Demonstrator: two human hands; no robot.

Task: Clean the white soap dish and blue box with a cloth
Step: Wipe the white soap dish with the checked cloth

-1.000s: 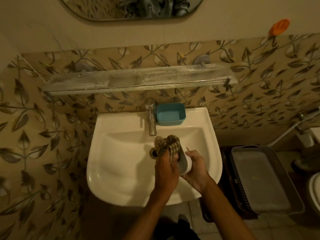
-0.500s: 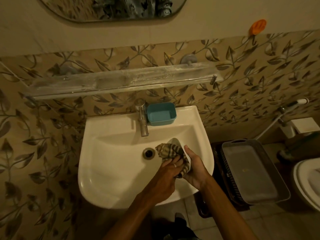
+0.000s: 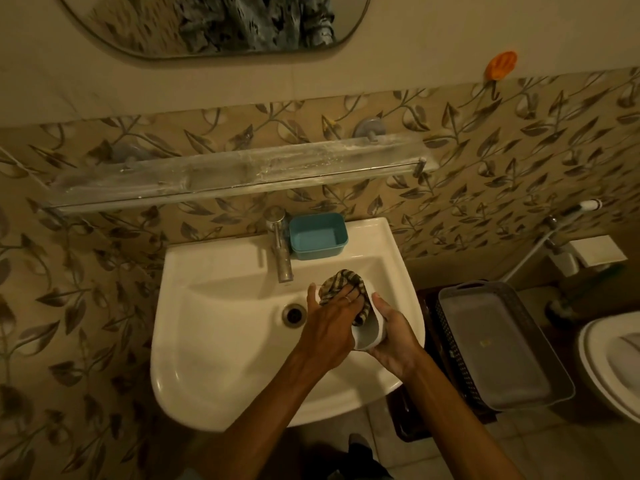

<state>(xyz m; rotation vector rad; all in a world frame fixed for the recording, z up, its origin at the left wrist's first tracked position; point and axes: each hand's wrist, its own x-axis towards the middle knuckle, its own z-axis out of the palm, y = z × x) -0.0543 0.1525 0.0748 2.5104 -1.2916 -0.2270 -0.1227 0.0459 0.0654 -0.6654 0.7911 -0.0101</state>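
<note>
Over the right side of the white sink (image 3: pixel 214 358), my right hand (image 3: pixel 394 337) holds the white soap dish (image 3: pixel 372 332) tilted on its side. My left hand (image 3: pixel 329 323) presses a striped brown-and-cream cloth (image 3: pixel 341 282) into the dish's hollow, with a ring showing on one finger. The cloth covers most of the dish's inside. The blue box (image 3: pixel 318 235) stands open and empty on the sink's back ledge, just right of the tap (image 3: pixel 280 247), and neither hand touches it.
A dusty glass shelf (image 3: pixel 235 174) runs along the leaf-patterned wall above the sink, under a mirror (image 3: pixel 214 22). A grey basket (image 3: pixel 495 344) sits on a dark crate to the right, beside a toilet (image 3: pixel 613 362). The drain (image 3: pixel 294 315) lies left of my hands.
My left hand has shifted the cloth along the inside of the dish, and the dish has turned in my right hand. The camera view has moved a little.
</note>
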